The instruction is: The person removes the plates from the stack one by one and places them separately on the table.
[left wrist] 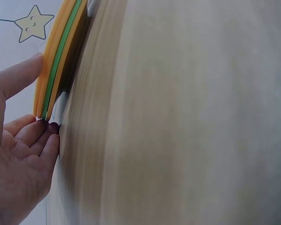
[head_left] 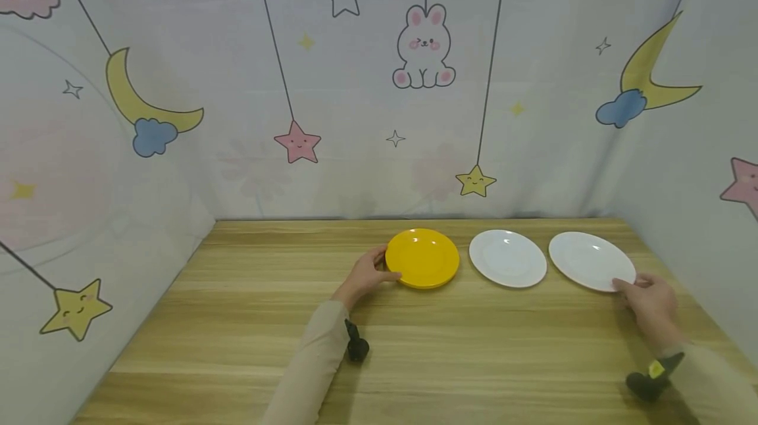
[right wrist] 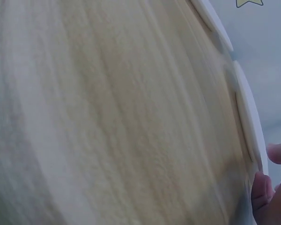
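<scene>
A stack of plates stands at the middle back of the wooden table, yellow on top. From the side, the left wrist view shows a green plate between yellow ones. My left hand holds the stack's left rim, thumb toward the front and fingers farther back. To the right, a white plate lies untouched. Beside it, another white plate has its near right rim pinched by my right hand. In the right wrist view the thumb is above that plate's rim, with fingers below.
The wooden table is bounded by a back cloth printed with stars, moons and rabbits, with side cloths left and right. Each wrist wears a dark camera mount, such as the left one.
</scene>
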A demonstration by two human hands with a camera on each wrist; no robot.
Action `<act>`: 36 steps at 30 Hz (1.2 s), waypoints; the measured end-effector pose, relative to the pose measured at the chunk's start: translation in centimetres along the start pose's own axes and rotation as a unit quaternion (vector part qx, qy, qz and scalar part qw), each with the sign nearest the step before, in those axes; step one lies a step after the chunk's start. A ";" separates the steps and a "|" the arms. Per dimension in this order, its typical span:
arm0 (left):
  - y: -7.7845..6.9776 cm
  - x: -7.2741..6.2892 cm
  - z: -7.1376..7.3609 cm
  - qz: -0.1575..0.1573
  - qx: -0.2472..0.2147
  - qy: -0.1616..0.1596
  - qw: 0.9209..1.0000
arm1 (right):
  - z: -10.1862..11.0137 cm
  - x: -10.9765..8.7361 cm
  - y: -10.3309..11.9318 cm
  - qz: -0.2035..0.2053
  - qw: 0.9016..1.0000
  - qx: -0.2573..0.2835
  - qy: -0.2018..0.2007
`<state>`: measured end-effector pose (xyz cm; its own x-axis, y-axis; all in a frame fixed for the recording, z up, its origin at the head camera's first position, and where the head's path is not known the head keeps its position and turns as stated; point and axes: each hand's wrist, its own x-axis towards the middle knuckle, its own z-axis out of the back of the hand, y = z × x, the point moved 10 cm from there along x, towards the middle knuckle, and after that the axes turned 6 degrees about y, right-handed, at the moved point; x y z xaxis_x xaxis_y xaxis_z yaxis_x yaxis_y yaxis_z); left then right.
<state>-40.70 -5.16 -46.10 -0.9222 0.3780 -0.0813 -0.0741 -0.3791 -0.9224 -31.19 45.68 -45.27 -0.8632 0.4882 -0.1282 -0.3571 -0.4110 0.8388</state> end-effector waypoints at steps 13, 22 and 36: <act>-1.5 -1.1 -0.1 -0.003 -0.005 0.011 1.000 | -1.7 -0.2 3.7 0.068 0.997 -0.030 0.032; 0.2 0.0 -0.1 0.005 -0.004 0.003 1.000 | -4.9 -0.2 5.4 0.075 0.996 0.031 0.036; 0.3 0.0 -0.1 0.011 0.000 0.003 1.000 | -10.3 -1.6 10.6 0.127 0.985 -0.031 0.117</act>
<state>-40.70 -5.15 -46.41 -0.9216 0.3740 -0.1034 -0.0538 -0.3871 -0.9204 -37.26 32.62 -41.60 -0.9834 0.1765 -0.0420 -0.1334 -0.5464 0.8268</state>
